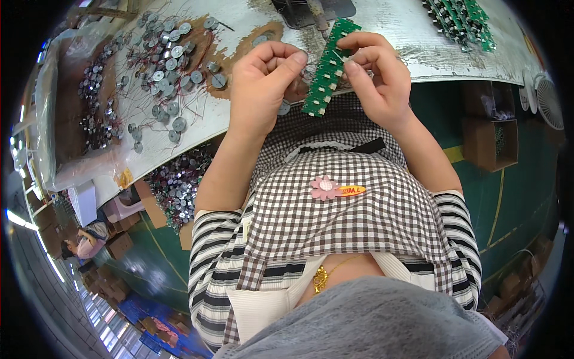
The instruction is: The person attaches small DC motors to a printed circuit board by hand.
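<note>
Between my hands, a long green circuit board strip (323, 82) slants over the table's near edge, with a row of small white connectors along it. My left hand (264, 81) is closed to the left of the strip, thumb pressed against the curled forefinger. What it pinches is hidden. A round grey motor (284, 108) shows just below those fingers. My right hand (381, 76) is closed at the strip's right edge, thumb and forefinger around a small pale piece too tiny to name.
Many small round motors with thin wires (169, 63) lie scattered on the left of the worn white table (197, 122). A plastic-lined box (66, 113) of parts stands farther left. Stacked green boards (460, 24) lie far right; a dark-based stand (314, 12) is at the back. Cardboard boxes (490, 143) stand below right.
</note>
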The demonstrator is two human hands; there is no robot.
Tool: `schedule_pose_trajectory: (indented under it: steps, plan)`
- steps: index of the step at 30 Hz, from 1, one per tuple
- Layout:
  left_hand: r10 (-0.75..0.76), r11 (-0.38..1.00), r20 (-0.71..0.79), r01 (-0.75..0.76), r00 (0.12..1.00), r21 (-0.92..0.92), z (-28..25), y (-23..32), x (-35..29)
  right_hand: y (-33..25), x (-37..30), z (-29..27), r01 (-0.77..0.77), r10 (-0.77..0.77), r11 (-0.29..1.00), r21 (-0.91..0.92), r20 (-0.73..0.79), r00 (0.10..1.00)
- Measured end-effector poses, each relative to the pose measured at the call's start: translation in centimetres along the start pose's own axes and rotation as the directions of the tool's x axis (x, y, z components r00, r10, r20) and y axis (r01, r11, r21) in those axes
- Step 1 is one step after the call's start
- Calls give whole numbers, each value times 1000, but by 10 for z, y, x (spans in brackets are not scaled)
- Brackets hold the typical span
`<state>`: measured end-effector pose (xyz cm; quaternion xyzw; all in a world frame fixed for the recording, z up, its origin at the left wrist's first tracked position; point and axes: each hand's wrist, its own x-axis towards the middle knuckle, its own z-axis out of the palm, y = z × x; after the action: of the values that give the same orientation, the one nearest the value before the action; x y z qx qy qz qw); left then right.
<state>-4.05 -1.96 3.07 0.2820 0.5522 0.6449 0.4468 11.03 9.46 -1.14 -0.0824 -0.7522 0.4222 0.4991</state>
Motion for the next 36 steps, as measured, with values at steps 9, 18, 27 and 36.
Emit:
schedule_pose_trajectory:
  steps: [9, 18, 27, 36]
  plan:
    - [235, 916, -13, -217, 972, 338, 12, -9, 7, -8, 6, -5, 26, -21, 996, -87, 51, 998]
    - [160, 940, -59, -133, 985, 313, 20, -4, 10, -19, 15, -3, -17, 33, 989, -145, 106, 994]
    - [258, 925, -62, -228, 964, 305, 22, -8, 13, -16, 16, -3, -1, 13, 989, -147, 84, 996]
    - [313, 892, -57, -273, 948, 360, 24, -9, 17, -11, 19, -4, 74, -53, 978, -194, 112, 992]
